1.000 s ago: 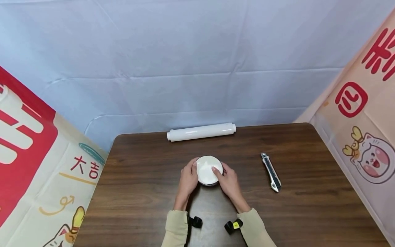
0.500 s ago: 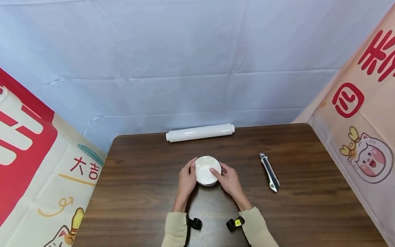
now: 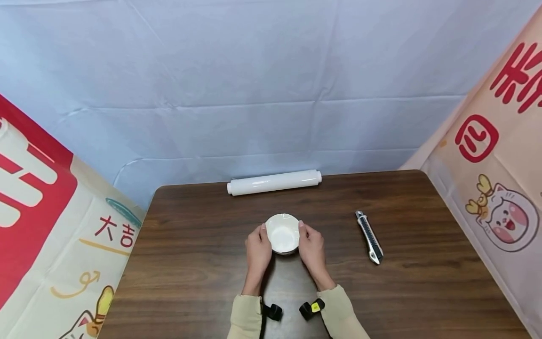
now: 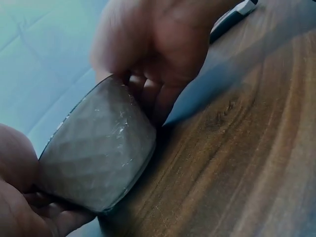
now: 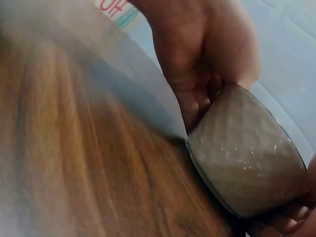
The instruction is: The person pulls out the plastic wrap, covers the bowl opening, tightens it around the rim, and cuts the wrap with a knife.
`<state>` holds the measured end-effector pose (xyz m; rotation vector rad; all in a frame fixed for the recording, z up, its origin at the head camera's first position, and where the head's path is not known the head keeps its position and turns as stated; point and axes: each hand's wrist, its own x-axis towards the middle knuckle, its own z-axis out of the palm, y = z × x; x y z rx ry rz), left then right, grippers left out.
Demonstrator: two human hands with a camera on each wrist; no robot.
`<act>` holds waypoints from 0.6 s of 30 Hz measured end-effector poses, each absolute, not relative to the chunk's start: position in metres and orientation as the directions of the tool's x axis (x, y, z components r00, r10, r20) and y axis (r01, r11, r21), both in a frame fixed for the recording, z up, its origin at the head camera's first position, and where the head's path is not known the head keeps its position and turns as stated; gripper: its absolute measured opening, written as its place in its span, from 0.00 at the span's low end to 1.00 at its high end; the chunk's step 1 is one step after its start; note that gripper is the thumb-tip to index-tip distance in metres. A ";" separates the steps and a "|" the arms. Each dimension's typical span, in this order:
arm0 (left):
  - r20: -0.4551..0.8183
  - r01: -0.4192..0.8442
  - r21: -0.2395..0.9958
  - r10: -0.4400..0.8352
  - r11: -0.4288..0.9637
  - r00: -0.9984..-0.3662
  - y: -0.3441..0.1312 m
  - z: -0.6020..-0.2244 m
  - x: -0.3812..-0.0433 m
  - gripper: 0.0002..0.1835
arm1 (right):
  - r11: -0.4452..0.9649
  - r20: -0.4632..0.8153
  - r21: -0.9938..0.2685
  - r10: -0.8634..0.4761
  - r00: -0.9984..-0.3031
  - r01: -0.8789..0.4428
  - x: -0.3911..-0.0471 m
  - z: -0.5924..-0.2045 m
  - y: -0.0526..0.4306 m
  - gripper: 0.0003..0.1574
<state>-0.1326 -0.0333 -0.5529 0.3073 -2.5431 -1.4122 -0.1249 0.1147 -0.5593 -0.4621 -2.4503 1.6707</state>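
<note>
A small round bowl (image 3: 282, 233), white inside, is held between both hands over the table. My left hand (image 3: 258, 252) grips its left side and my right hand (image 3: 312, 249) its right side, with the thumbs at the rim. Up close in the left wrist view, the outer wall of the bowl (image 4: 98, 148) has a raised diamond pattern with shiny, wrinkled highlights. Several fingers curl beneath the bowl (image 5: 252, 153) in the right wrist view. Its underside sits close to the wood; whether it touches cannot be told.
A white roll (image 3: 274, 182) lies along the back edge of the brown wooden table (image 3: 190, 263). To the right lies a utility knife (image 3: 370, 238) with a grey and black handle. A pale cloth (image 3: 237, 84) hangs behind, with printed banners (image 3: 504, 207) at the sides.
My right thumb has moved from over the bowl's inside to its right rim. My left thumb now lies at the left rim. The roll and knife stay put on the table.
</note>
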 end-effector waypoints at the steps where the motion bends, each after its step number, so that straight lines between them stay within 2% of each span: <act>1: 0.099 -0.068 0.849 -0.284 0.524 -0.954 -0.034 -0.553 -0.133 0.22 | 0.346 -0.061 -0.920 0.333 -0.941 0.182 -0.125 -0.559 0.114 0.27; 7: 0.153 -0.026 0.855 -0.300 0.517 -0.942 -0.037 -0.568 -0.138 0.20 | 0.376 -0.063 -0.904 0.348 -0.935 0.201 -0.126 -0.560 0.114 0.25; 12: 0.148 -0.053 0.849 -0.333 0.525 -0.931 -0.037 -0.590 -0.145 0.17 | 0.383 -0.026 -0.906 0.376 -0.926 0.181 -0.127 -0.562 0.115 0.22; 18: 0.177 -0.025 0.849 -0.329 0.528 -0.927 -0.038 -0.589 -0.146 0.16 | 0.409 0.039 -0.902 0.390 -0.920 0.136 -0.129 -0.566 0.115 0.19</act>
